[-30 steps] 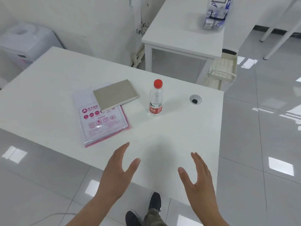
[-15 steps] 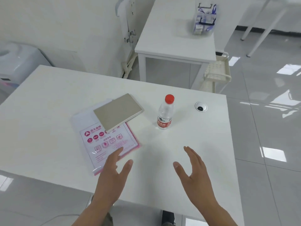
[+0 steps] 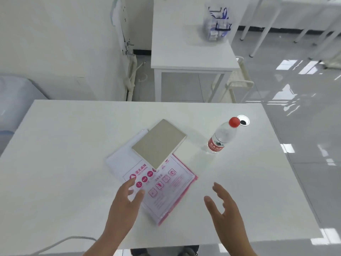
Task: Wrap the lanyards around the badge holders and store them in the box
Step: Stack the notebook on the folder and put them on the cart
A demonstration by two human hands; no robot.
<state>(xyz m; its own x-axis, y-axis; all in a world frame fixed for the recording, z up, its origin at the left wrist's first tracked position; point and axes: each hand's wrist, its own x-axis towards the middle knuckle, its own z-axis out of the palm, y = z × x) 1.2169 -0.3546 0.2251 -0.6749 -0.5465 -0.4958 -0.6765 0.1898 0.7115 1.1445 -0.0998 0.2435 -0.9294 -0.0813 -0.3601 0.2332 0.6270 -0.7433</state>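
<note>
A clear box holding badge holders with blue lanyards stands on the far white table, well beyond reach of both hands. My left hand hovers open over the near white table, its fingertips above the edge of a pink-printed plastic sleeve. My right hand is open too, palm turned inward, over bare tabletop to the right of the sleeve. Neither hand holds anything.
A flat beige box lies on the sleeve. A water bottle with a red cap stands to its right, near a round cable hole. A white rack stands beside the far table. A grey cable runs below left.
The view has moved forward over the near table. Both hands now hover farther in over the tabletop, the left reaching the sleeve's edge. Both stay open and empty.
</note>
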